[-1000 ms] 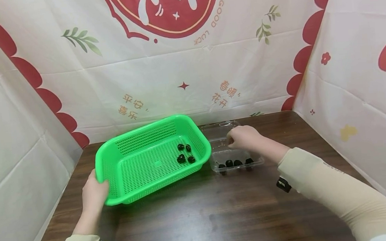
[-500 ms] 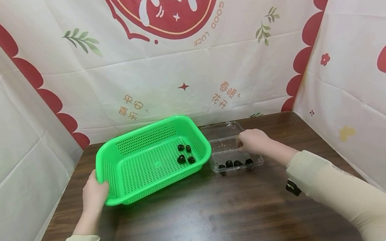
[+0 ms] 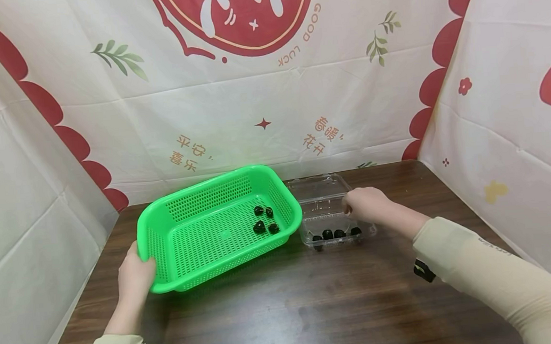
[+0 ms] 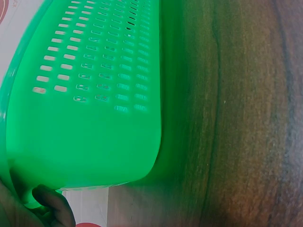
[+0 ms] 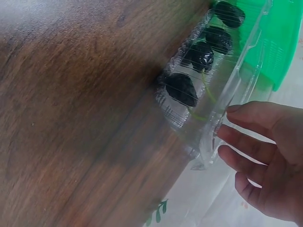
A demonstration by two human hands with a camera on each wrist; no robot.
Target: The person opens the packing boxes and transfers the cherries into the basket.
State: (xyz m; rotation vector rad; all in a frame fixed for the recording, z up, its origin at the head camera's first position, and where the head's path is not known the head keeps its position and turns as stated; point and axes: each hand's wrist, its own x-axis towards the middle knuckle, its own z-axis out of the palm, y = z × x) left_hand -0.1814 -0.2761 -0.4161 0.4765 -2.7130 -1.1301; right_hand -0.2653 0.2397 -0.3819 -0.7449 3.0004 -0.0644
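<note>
My left hand (image 3: 136,272) grips the left end of a green plastic basket (image 3: 222,271), a thumb curling over its rim in the left wrist view. Several dark, glossy, cherry-like fruits (image 3: 259,227) lie at the basket's right end. Beside it sits a clear plastic clamshell box (image 3: 319,222) with its lid folded back. A row of similar dark fruits (image 5: 181,89) lies along its near side, some showing thin green stems. My right hand (image 5: 265,156) is at the box's right edge, thumb and fingers apart and loosely bent, fingertips right at the clear rim.
Both containers stand on a dark wood-grain table (image 3: 285,310), close against each other. A white printed cloth (image 3: 251,99) hangs behind the table and along both sides. Each wrist carries a small black camera (image 3: 423,271).
My right hand has moved right and slightly toward me, from above the middle of the clear box to its right edge. The left hand and basket have stayed put.
</note>
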